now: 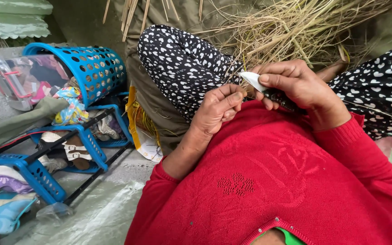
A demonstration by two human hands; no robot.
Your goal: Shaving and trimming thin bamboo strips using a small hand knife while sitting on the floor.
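My right hand (296,86) grips a small knife (253,80) with a pale blade; my thumb presses on the blade's back. My left hand (218,109) is pinched shut right beside it, holding a thin straw-coloured strand that is mostly hidden between the fingers. Both hands rest over my lap, above a red knitted sweater (273,181). My knees in black cloth with white hearts (178,63) lie beyond, and a heap of dry straw stalks (296,27) spreads across them.
At the left a blue plastic basket (94,68) lies tipped over, stuffed with cloth. Below it is a toppled blue plastic rack (37,172) with sandals and folded fabric. Grey plastic sheeting (96,218) covers the ground.
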